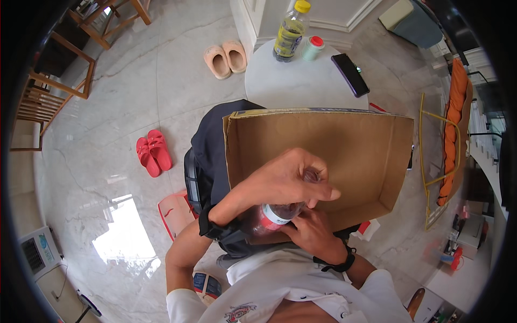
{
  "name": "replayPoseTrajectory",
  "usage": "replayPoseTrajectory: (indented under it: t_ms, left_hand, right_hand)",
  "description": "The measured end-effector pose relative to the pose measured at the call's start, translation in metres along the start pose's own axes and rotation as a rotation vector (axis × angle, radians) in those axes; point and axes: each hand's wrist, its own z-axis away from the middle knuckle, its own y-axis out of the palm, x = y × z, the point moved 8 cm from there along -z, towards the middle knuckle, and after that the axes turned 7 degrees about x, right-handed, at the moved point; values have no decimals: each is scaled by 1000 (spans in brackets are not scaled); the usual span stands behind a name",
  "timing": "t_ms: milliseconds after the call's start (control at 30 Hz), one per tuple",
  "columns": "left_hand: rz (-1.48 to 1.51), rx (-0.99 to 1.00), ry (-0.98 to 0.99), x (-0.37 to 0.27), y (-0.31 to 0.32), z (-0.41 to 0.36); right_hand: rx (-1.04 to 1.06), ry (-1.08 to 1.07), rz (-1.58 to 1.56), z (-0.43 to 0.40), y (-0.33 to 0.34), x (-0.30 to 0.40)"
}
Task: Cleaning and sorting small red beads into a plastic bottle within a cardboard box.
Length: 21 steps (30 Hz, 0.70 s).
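A clear plastic bottle with a red and white label [271,220] is tilted over the near edge of an open cardboard box [355,149], which lies across the person's lap. My left hand [282,179] comes over the bottle from above, its fingers curled round the upper part near the neck. Below it, my right hand [313,232] is against the bottle's side, its fingers partly hidden by the bottle and the other hand. The box floor shows bare cardboard. Whether the bottle has a cap on cannot be seen.
Beyond the box stands a round white table [291,84] with a yellow-capped bottle [288,34], a small red-lidded container [313,48] and a smartphone [350,75]. Red slippers [154,153] and beige slippers [225,59] lie on the floor. A yellow metal frame [422,161] is at the right.
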Motion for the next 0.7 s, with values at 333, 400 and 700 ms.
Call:
replayPoseTrajectory:
  t_ms: [333,400,700]
  left_hand:
    - [57,20,-80,0,3,0]
    - [52,19,-73,3,3,0]
    - [-7,17,-78,3,1,3]
  right_hand:
    - [51,-166,-113,-7,-1,5]
    - [75,-143,-178,-8,-1,-3]
    - [284,296,-1150,-7,-44,-56]
